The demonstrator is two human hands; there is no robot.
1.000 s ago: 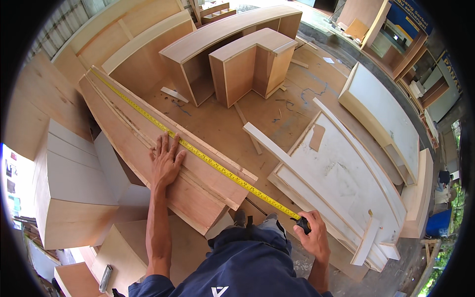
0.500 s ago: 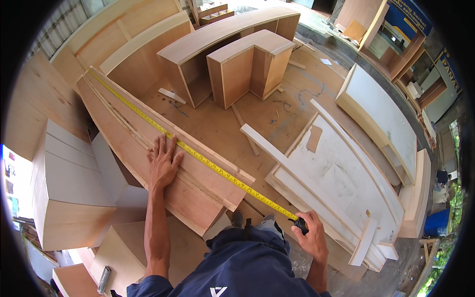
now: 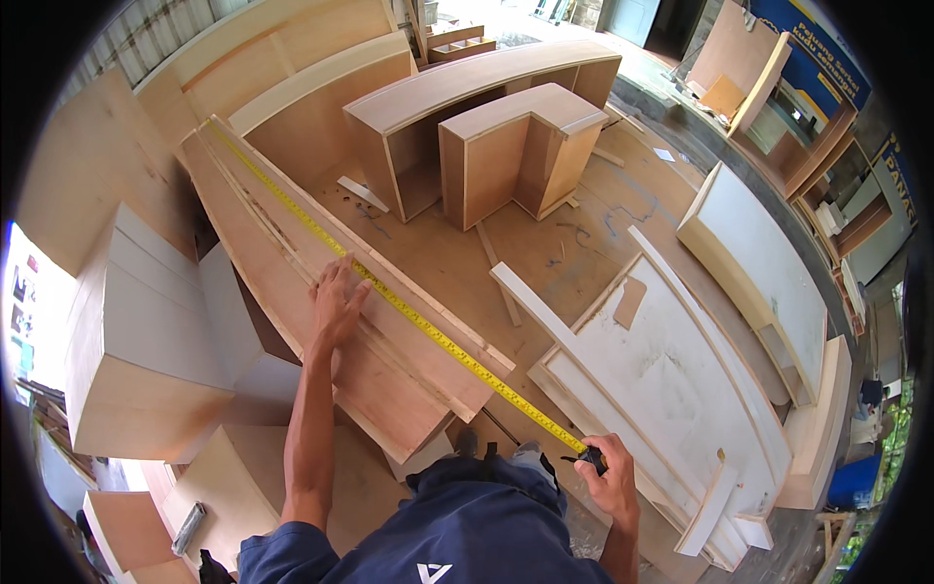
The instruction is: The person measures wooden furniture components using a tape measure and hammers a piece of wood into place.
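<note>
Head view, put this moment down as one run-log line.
Left hand: on wooden panel, at yellow tape blade | Right hand: gripping black tape case | Blade: extended lengthwise over panel, past its near end

Wooden panel (image 3: 399,341), one: long, reddish-brown, bare-surfaced; is lying broad face up, running diagonally from upper left to the middle, and is bearing narrow lengthwise strips (image 3: 243,202).

Tape measure (image 3: 428,327), one: yellow blade, dark graduations; is stretching straight and taut-looking along the panel, starting near its far end and passing beyond its near end. Black case (image 3: 592,457) is sitting clear of the panel, blade drawn out.
</note>
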